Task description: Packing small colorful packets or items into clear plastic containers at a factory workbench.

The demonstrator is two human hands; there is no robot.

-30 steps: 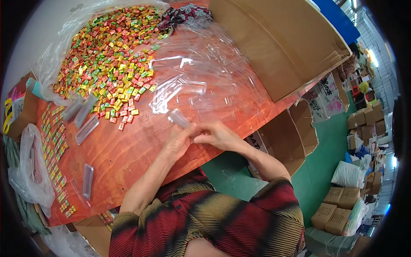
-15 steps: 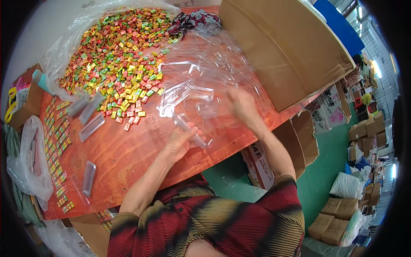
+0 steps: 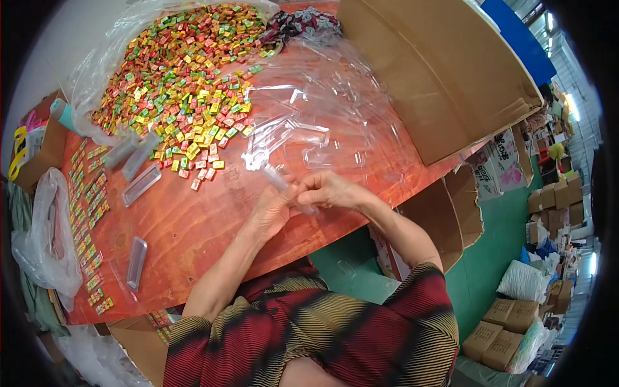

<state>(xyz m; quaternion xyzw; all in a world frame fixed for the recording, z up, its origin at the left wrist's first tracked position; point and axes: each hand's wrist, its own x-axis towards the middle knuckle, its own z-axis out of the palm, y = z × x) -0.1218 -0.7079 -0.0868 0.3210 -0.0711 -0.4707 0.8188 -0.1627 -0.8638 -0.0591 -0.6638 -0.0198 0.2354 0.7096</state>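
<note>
Near the table's front edge, my left hand [image 3: 272, 209] is closed around a clear plastic tray [image 3: 276, 178], long and narrow. My right hand [image 3: 325, 191] pinches at the same tray from the other side, thumb and fingers pressed together; its fingertips partly cover the tray. Beyond my hands lie several loose clear plastic trays [image 3: 309, 137] and lids, overlapping and glinting. At the far left is a big heap of small wrapped candies [image 3: 193, 84] in red, yellow and green.
Another clear tray [image 3: 136, 263] lies on the red wooden table [image 3: 193, 238], and several more rest beside the heap. Rows of candies [image 3: 90, 222] line the left edge. A large cardboard box [image 3: 445, 77] stands at the right, with a plastic bag [image 3: 48, 238] at the left edge.
My right hand has moved left and nearer, from over the loose trays to the tray in my left hand. My left hand has stayed almost in place.
</note>
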